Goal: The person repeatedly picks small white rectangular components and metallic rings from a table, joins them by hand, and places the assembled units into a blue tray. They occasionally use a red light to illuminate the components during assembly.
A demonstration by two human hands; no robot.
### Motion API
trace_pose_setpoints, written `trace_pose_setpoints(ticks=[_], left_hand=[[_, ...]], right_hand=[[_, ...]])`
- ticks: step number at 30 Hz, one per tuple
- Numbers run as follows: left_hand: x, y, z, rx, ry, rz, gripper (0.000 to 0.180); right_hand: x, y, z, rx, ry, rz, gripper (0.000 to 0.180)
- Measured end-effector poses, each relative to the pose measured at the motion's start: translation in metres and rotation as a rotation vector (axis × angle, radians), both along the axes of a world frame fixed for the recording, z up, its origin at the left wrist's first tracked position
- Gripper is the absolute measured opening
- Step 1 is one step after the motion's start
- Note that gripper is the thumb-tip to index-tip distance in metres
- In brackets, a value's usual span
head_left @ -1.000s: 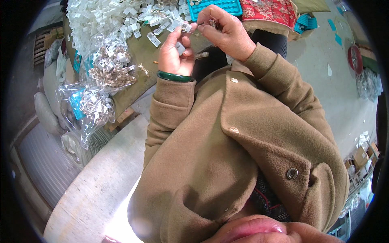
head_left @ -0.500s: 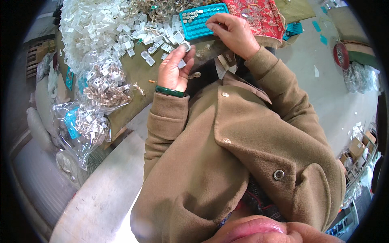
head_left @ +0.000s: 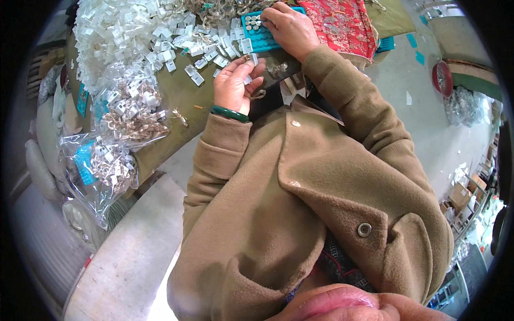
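My left hand (head_left: 234,83), with a green bangle at its wrist, pinches a small white plastic case (head_left: 254,59) between thumb and fingers. A short beige cord (head_left: 258,94) hangs by its lower fingers. My right hand (head_left: 290,31) reaches over a blue tray (head_left: 263,43) of round pockets. Its fingertips are together at the small silver discs (head_left: 252,23) in the tray's far left part. Whether a disc is between them is hidden.
A large heap of white plastic cases (head_left: 120,40) covers the table's left side. Clear bags (head_left: 131,109) of corded pieces lie at its left edge. Red patterned cloth (head_left: 342,27) lies right of the tray. Tangled cords (head_left: 225,13) are piled at the back.
My right hand has moved left and away from me, from above the tray's right edge to the discs. My left hand still holds the white case, which has turned a little.
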State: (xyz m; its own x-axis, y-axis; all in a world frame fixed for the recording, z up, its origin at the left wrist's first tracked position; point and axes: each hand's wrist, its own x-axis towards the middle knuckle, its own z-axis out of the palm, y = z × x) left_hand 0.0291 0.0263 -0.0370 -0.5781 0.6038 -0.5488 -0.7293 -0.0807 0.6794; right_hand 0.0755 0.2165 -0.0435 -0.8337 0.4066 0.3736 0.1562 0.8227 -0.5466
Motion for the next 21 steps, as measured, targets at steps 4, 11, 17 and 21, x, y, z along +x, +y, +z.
trace_pose_setpoints(ticks=[4, 11, 17, 21], left_hand=[[-0.006, 0.002, 0.003, 0.012, -0.035, 0.014, 0.022], [-0.018, 0.008, 0.006, 0.053, -0.046, -0.002, 0.022], [-0.017, 0.011, 0.008, 0.023, 0.005, -0.003, 0.022], [-0.013, 0.012, 0.011, 0.001, 0.049, -0.007, 0.023]], right_hand=[[0.001, -0.001, 0.006, -0.045, 0.030, -0.019, 0.009], [-0.006, -0.001, -0.006, 0.069, 0.071, 0.060, 0.015], [-0.002, 0.000, -0.007, 0.119, -0.016, 0.074, 0.016], [0.007, -0.004, 0.010, -0.014, 0.078, 0.088, 0.017]])
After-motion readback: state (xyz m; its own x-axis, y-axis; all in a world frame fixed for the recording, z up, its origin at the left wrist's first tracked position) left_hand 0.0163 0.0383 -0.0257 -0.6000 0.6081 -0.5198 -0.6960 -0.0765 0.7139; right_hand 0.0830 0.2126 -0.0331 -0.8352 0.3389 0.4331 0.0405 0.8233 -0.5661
